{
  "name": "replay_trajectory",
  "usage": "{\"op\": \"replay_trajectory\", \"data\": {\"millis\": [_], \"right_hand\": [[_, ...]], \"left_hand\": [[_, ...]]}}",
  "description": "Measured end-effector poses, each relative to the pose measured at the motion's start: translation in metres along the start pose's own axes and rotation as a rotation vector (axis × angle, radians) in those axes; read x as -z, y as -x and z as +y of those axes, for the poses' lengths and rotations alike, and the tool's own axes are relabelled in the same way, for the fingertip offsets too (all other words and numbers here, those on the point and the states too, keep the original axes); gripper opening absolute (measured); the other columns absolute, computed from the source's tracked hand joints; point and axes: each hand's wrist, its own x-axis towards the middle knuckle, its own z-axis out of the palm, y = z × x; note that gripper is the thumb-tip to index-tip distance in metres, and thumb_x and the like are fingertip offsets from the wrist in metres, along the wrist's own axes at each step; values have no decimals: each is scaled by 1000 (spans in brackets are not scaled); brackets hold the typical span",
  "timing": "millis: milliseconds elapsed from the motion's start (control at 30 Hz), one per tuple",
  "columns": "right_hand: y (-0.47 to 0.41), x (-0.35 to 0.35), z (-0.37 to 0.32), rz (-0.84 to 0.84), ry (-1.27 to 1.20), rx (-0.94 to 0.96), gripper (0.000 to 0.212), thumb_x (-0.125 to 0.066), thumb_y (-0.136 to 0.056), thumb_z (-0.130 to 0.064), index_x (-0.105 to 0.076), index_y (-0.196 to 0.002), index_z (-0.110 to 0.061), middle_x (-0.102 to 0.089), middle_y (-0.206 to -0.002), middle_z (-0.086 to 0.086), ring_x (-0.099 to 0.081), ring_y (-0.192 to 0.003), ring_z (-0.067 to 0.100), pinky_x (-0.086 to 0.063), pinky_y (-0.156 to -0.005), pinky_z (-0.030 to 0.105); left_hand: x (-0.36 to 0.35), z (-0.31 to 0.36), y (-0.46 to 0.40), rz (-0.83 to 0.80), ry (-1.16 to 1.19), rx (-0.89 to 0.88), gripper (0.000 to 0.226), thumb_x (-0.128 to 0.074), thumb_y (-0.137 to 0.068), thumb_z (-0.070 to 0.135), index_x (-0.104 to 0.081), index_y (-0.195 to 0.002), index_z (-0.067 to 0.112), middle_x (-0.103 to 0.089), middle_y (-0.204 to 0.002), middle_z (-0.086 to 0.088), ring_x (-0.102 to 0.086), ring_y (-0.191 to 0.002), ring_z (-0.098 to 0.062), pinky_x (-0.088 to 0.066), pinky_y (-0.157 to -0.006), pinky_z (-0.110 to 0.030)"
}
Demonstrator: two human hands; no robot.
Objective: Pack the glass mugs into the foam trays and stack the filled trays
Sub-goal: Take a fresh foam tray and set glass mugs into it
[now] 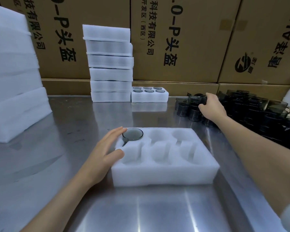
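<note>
A white foam tray (pixel 162 174) with six pockets lies on the steel table in front of me. One dark glass mug (pixel 132 134) sits in its far-left pocket; the other pockets hold nothing. My left hand (pixel 105 151) rests flat against the tray's left edge, fingers straight, fingertips beside that mug. My right hand (pixel 211 106) reaches into a crowd of dark glass mugs (pixel 194 113) at the right, fingers curled over one of them; whether it grips the mug is hidden.
A tall stack of filled foam trays (pixel 110 64) stands at the back, with a single filled tray (pixel 149 97) beside it. Empty foam pieces (pixel 13 81) pile up at the left. Cardboard boxes (pixel 182 39) form the back wall. More mugs (pixel 266 114) spread to the right edge.
</note>
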Motion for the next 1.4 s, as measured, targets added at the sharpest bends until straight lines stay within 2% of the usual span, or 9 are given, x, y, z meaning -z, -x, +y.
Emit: {"op": "replay_trajectory", "data": {"millis": [167,367,500,633,833,933,1033,1167,1400], "right_hand": [[-16,-6,2,-54,65,-21,44,-46,-95,-21,-38,-137,-10,-34,-145,11,-50,-112,38,-45,-88,43],[-12,-9,7,42,206,-76,47,-50,-95,-47,-53,-123,-10,-47,-129,16,-55,-105,40,-45,-77,41],[3,-15,7,186,93,11,28,-50,-96,-40,-57,-92,-13,-63,-97,12,-57,-85,34,-46,-66,35],[26,-13,-9,291,-98,175,17,-50,-96,-27,-58,-100,-13,-62,-95,8,-55,-88,31,-42,-66,33],[71,10,-53,-41,-560,300,10,-57,-90,-16,-63,-90,-8,-66,-90,9,-60,-87,28,-47,-81,40],[98,17,-69,-328,-638,302,40,-61,-88,-34,-54,-74,2,-52,-73,11,-48,-72,21,-40,-74,36],[123,14,-80,-259,-418,445,47,-59,-86,-45,-50,-67,-4,-49,-62,-2,-44,-62,13,-38,-65,30],[145,9,-82,-201,-120,724,13,-59,-89,-32,-48,-81,-29,-54,-81,-16,-50,-80,9,-46,-75,37],[154,9,-74,-207,-6,817,13,-48,-95,-25,-42,-84,-23,-46,-80,-11,-41,-87,12,-45,-75,44]], "left_hand": [[0,0,0,10,-19,-12,70,-43,-57,49,-44,-126,44,-35,-145,22,-25,-135,10,-20,-113,-26],[1,-1,0,7,-23,1,76,-42,-57,49,-45,-132,37,-34,-146,20,-24,-137,5,-19,-117,-33],[2,-1,0,4,-30,5,79,-42,-57,50,-45,-134,33,-34,-147,17,-24,-138,3,-20,-117,-35],[1,1,0,0,-25,7,78,-41,-56,50,-45,-132,33,-35,-146,16,-25,-137,4,-20,-116,-30],[1,1,0,1,-13,9,80,-42,-55,50,-46,-133,32,-35,-146,15,-25,-137,3,-20,-115,-28],[1,1,-1,-3,-5,6,80,-42,-54,50,-46,-132,32,-36,-146,13,-27,-136,3,-21,-114,-27],[1,1,-1,-5,-2,1,80,-43,-54,50,-46,-131,30,-37,-146,12,-28,-135,2,-21,-113,-24],[1,1,-1,-8,-13,-1,84,-43,-54,51,-46,-135,27,-36,-147,11,-27,-136,2,-21,-112,-24],[0,2,0,-6,-2,7,76,-48,-59,40,-46,-135,28,-35,-147,12,-25,-136,2,-19,-113,-24]]}}
